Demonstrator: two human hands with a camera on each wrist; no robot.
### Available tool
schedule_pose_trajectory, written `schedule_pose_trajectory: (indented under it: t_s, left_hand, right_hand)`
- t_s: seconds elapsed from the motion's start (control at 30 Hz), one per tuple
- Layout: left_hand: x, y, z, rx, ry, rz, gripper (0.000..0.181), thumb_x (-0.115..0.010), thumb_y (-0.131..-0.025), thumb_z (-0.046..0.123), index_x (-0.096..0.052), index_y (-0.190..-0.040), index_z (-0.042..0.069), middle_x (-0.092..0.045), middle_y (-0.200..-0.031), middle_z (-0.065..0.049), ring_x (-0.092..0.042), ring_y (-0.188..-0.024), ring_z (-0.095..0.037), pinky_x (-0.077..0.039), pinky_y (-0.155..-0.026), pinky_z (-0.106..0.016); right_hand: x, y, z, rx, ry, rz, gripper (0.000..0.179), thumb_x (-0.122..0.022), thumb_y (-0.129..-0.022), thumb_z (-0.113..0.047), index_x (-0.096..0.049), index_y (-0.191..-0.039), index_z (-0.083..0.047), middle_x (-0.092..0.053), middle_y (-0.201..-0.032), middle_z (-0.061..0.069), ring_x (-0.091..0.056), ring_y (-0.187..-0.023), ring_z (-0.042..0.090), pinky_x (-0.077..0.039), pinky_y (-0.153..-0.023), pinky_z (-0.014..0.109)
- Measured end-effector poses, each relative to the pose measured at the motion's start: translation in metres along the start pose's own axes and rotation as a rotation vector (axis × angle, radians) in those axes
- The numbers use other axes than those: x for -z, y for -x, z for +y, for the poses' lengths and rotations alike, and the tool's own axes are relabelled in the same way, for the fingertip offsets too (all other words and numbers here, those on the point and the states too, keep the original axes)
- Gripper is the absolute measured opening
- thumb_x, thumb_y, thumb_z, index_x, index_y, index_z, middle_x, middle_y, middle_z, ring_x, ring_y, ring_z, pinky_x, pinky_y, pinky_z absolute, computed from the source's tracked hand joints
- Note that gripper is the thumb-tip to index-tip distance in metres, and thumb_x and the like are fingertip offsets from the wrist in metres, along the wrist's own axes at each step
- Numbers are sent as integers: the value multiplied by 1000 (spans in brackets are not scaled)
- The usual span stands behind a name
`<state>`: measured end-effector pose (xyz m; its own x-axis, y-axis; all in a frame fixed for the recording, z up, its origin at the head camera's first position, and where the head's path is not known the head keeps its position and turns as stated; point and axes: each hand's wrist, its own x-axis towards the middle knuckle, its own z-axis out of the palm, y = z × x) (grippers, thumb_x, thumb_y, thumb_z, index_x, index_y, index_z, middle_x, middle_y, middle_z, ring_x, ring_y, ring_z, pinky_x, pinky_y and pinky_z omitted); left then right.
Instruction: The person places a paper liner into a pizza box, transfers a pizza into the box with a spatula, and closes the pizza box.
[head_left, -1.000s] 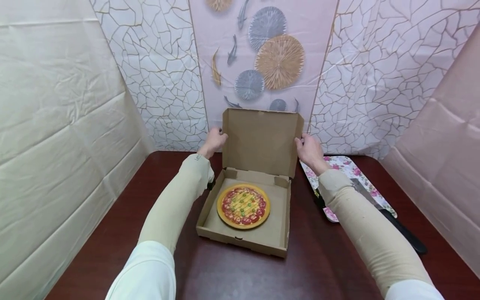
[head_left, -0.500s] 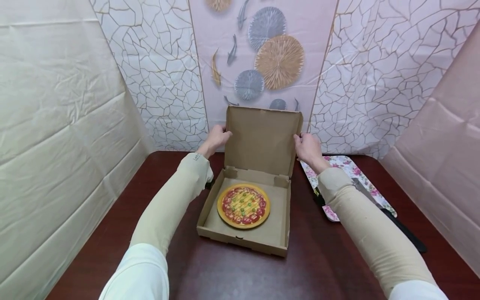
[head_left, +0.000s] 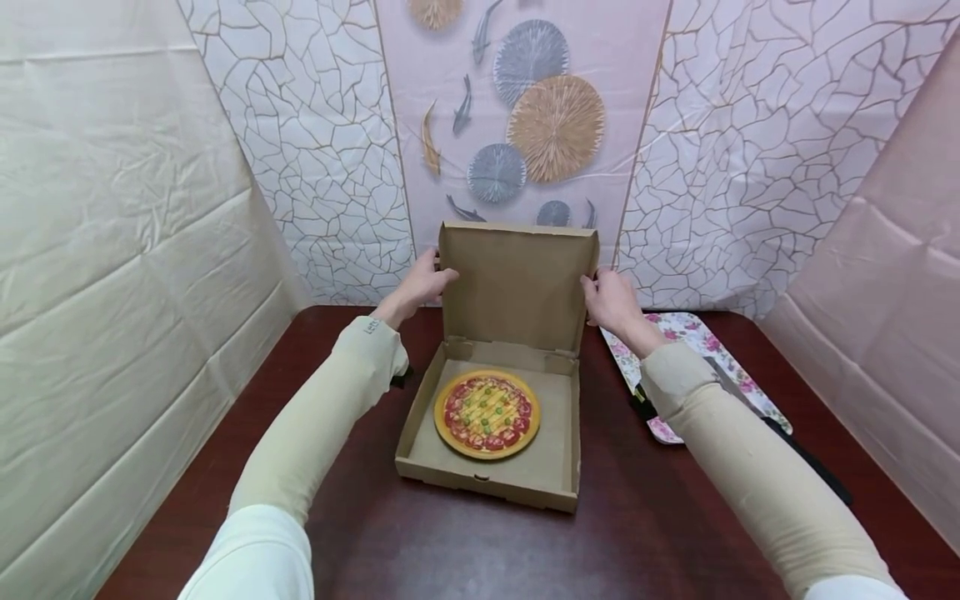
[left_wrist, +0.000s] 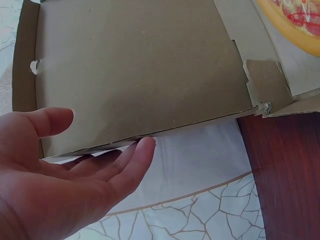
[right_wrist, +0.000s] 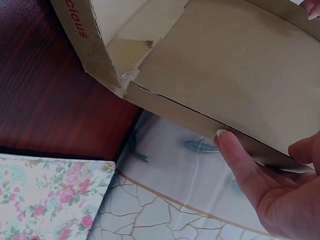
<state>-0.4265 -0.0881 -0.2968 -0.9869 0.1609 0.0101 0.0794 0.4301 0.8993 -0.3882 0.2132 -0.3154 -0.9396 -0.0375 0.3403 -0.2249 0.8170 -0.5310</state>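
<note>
A brown cardboard pizza box (head_left: 491,493) stands open on the table, its lid (head_left: 513,287) raised nearly upright at the back. Inside the base lies a round pizza (head_left: 487,414) with a yellow rim, red slices, yellow lines and green bits. My left hand (head_left: 416,285) holds the lid's left edge, the thumb over the inner face and the fingers behind the flap. At the right edge, my right hand (head_left: 615,302) grips the lid the same way, thumb inside. The left wrist view shows the left fingers (left_wrist: 142,157) nearly straight beneath the flap.
A white floral board (head_left: 693,327) lies right of the box, partly under my right forearm. On it rests a flat metal blade (head_left: 723,375) with a black handle (head_left: 810,458). A patterned cloth wall (head_left: 337,167) rises right behind the dark red table (head_left: 360,517).
The lid has shifted slightly left and its top edge sits a little lower, with both hands moving along. My left thumb and fingers are spread wider. The base and pizza stay in place.
</note>
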Motion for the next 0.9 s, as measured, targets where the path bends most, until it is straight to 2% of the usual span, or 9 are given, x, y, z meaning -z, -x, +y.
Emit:
schedule_pose_trajectory:
  t_s: [0.13,0.27,0.37,0.47,0.63,0.8,0.9]
  left_hand:
    - [5,8,-2,-6,-1,-32,53,-49,-98,17,-27,-145,7,-33,-153,-17,-45,-132,-33,-52,-93,-46]
    - [10,18,-3,-27,-17,-70,56,-48,-98,16,-24,-148,10,-33,-152,-17,-48,-129,-35,-55,-83,-39]
    - [12,23,-2,-40,-10,-98,58,-47,-99,15,-21,-151,11,-32,-153,-19,-48,-130,-38,-54,-88,-45]
    - [14,27,-2,-43,6,-123,60,-46,-99,13,-18,-152,12,-30,-153,-21,-47,-129,-41,-50,-94,-52]
    - [15,31,-6,-49,18,-141,62,-43,-95,4,-19,-152,13,-34,-150,-21,-48,-128,-42,-52,-91,-51]
    - [19,37,-9,-102,-5,-155,66,-40,-92,-2,-19,-152,13,-30,-152,-18,-52,-124,-43,-56,-82,-49]
    - [22,41,-10,-123,-13,-172,68,-38,-92,-4,-16,-154,12,-29,-152,-19,-52,-121,-46,-55,-84,-50]
  right_hand:
    - [3,6,-4,9,-22,-19,33,-38,-102,-24,-53,-97,4,-68,-70,17,-70,-58,31,-53,-82,46]
    - [6,12,-7,7,-37,-32,31,-40,-102,-25,-51,-101,3,-69,-80,21,-70,-56,26,-54,-80,45]
    - [7,17,-8,11,-41,-38,29,-42,-102,-25,-49,-105,3,-70,-88,24,-70,-56,24,-55,-79,45]
    - [7,20,-8,23,-52,-37,29,-44,-101,-25,-49,-108,3,-70,-91,23,-70,-56,24,-56,-72,42]
    - [6,25,-5,44,-123,-56,28,-48,-100,-23,-47,-110,3,-70,-93,26,-67,-52,18,-56,-55,31]
    - [7,29,-2,77,-222,-87,31,-52,-98,-18,-44,-120,3,-65,-106,29,-71,-62,31,-56,-51,28]
    - [9,32,-1,100,-246,-92,34,-55,-97,-17,-43,-124,0,-64,-110,27,-71,-63,32,-56,-51,28]
